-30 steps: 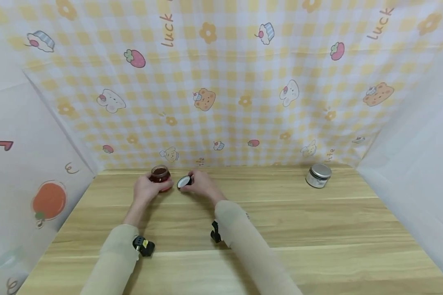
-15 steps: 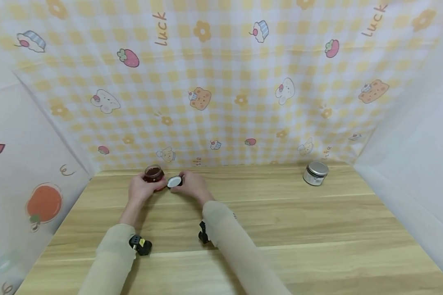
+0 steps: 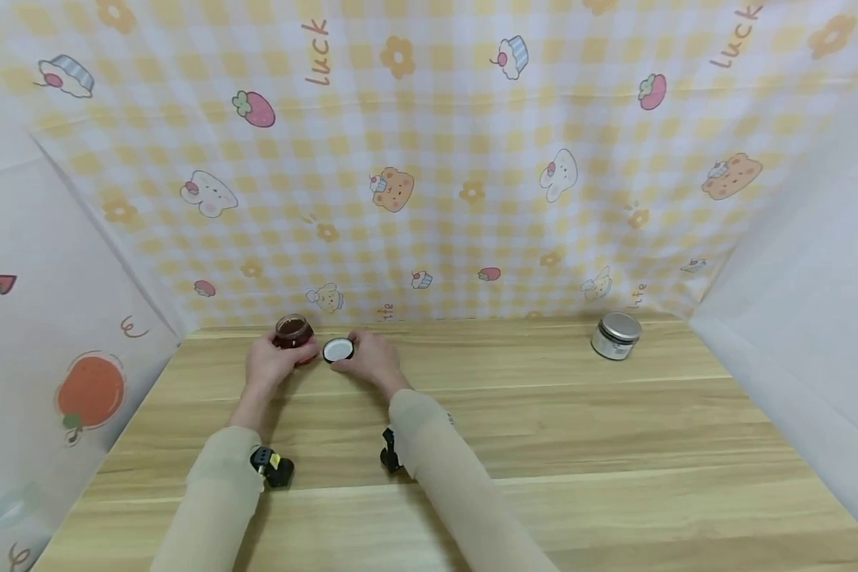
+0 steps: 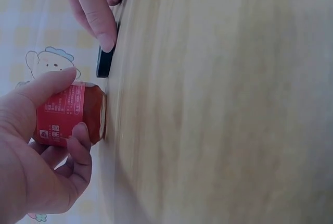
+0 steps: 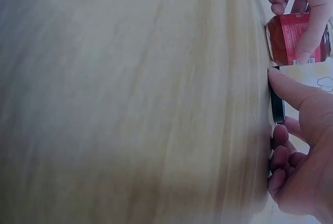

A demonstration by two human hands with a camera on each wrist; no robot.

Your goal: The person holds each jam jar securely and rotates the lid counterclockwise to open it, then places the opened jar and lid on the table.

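Observation:
At the back left of the table, my left hand grips an uncovered glass jar with dark reddish-brown contents. A red label wraps the jar, which stands upright in the left wrist view, thumb on one side and fingers round the other. Just right of it, my right hand pinches a round black-edged lid by its rim, pale inside facing up. Seen from the right wrist, the lid lies flat at the tabletop between thumb and fingers, close beside the jar.
A second jar, with a silver lid and pale label, stands at the back right of the wooden table. Behind the table hangs a yellow checked cloth. White walls close off both sides.
The lid, held in my right hand, has moved left toward the jar and gone from tilted to flat. My left hand keeps its hold on the jar. The head view shifts slightly.

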